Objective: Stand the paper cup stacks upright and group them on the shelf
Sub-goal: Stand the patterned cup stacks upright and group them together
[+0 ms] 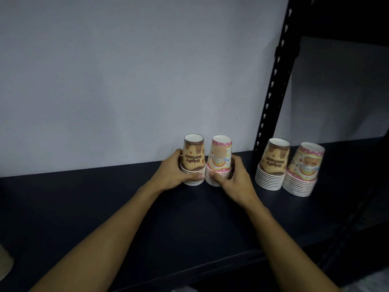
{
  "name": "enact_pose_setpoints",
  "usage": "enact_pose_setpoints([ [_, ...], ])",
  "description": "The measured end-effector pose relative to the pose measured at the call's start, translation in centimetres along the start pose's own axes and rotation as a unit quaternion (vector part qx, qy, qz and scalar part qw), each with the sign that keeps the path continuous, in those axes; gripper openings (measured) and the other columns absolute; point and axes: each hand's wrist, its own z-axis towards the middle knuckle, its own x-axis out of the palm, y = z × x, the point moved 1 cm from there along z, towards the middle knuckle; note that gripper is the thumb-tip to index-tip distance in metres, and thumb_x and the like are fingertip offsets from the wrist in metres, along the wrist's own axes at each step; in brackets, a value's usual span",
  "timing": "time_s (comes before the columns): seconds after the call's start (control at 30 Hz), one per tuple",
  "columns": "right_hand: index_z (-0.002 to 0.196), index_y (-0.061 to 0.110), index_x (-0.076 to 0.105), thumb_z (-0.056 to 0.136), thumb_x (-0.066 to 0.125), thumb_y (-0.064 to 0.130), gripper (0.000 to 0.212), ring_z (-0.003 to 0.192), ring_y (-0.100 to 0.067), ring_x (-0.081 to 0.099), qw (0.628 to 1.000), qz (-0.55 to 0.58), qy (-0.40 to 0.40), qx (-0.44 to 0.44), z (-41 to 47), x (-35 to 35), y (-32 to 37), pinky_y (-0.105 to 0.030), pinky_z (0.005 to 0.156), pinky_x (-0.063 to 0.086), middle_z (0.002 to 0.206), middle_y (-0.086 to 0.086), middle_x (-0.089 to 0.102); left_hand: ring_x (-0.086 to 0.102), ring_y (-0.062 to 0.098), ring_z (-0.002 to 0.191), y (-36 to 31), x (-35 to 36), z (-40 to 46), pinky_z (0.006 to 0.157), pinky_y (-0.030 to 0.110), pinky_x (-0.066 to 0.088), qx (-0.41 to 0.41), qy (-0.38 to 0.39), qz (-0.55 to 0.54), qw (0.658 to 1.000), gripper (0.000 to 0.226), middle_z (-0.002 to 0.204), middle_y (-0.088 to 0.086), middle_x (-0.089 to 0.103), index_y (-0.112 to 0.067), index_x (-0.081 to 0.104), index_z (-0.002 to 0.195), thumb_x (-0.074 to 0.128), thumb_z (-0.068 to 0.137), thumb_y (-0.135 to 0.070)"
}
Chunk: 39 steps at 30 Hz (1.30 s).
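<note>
Two hands hold two cup stacks side by side on a dark shelf.

From my seat: left hand (pixel 176 172) wraps the brown stack (pixel 193 160), right hand (pixel 232 178) wraps the pink stack (pixel 219 162), both upside down (rims down), touching near the wall (pixel 126 81). I'd keep grips low and slide them right toward the far pair (pixel 289 167), without tipping.

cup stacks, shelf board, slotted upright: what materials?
Brown cup stack in the left hand and pink cup stack in the right hand: printed paper, white rolled rims, slight sheen. Shelf board: dark, matte, flat; painted metal or laminate, cannot tell. Slotted upright: black, punched keyhole slots, likely painted steel.
</note>
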Motion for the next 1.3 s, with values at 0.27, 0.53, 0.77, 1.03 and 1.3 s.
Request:
enact_pose_setpoints([
  [0.27, 0.132, 0.023, 0.049, 0.081, 0.081, 0.038, 0.062, 0.105, -0.004, 0.064, 0.996, 0.002, -0.093, -0.004, -6.0, -3.8, 0.0, -0.017, 0.085, 0.051, 0.12, 0.007, 0.064, 0.064, 0.001, 0.112, -3.6, 3.4, -2.5, 0.1, 0.03, 0.053, 0.03, 0.076, 0.025, 0.996, 0.103, 0.127, -0.014, 0.066, -0.029, 0.048, 0.138, 0.095, 0.05, -0.054],
  [0.53, 0.131, 0.022, 0.053, 0.076, 0.08, 0.039, 0.064, 0.104, -0.007, 0.063, 0.99, -0.05, -0.134, 0.009, -9.7, -10.4, -1.3, -0.012, 0.081, 0.048, 0.12, 0.004, 0.061, 0.06, -0.008, 0.103, -7.6, 9.6, -5.1, 0.087, 0.012, 0.048, 0.056, 0.095, -0.003, 0.994, 0.092, 0.117, -0.021, 0.063, -0.031, 0.048, 0.133, 0.094, 0.056, -0.049],
  [0.77, 0.125, 0.016, 0.054, 0.08, 0.081, 0.031, 0.055, 0.095, -0.002, 0.057, 0.982, -0.092, -0.16, 0.044, -10.0, -15.0, -2.7, -0.009, 0.069, 0.041, 0.118, -0.002, 0.052, 0.055, 0.0, 0.103, -10.7, 14.9, -4.5, 0.072, 0.006, 0.038, 0.047, 0.077, -0.004, 0.996, 0.092, 0.132, -0.008, 0.062, -0.024, 0.044, 0.128, 0.092, 0.057, -0.056],
  [1.03, 0.127, 0.02, 0.051, 0.08, 0.076, 0.035, 0.055, 0.1, 0.003, 0.058, 0.983, -0.079, -0.161, 0.04, -9.5, -15.9, -4.2, -0.011, 0.073, 0.044, 0.121, 0.001, 0.054, 0.057, -0.001, 0.099, -11.1, 16.4, -3.9, 0.071, 0.004, 0.038, 0.044, 0.063, -0.011, 0.997, 0.086, 0.131, -0.009, 0.063, -0.026, 0.044, 0.127, 0.091, 0.061, -0.055],
  [1.3, 0.117, 0.022, 0.043, 0.081, 0.07, 0.043, 0.05, 0.088, 0.003, 0.065, 0.984, -0.063, -0.155, 0.062, -9.1, -15.5, -4.4, -0.016, 0.067, 0.05, 0.105, 0.012, 0.066, 0.054, -0.012, 0.09, -10.7, 16.8, -3.5, 0.071, 0.005, 0.038, 0.057, 0.05, -0.014, 0.997, 0.073, 0.119, -0.017, 0.058, -0.029, 0.046, 0.119, 0.089, 0.065, -0.052],
])
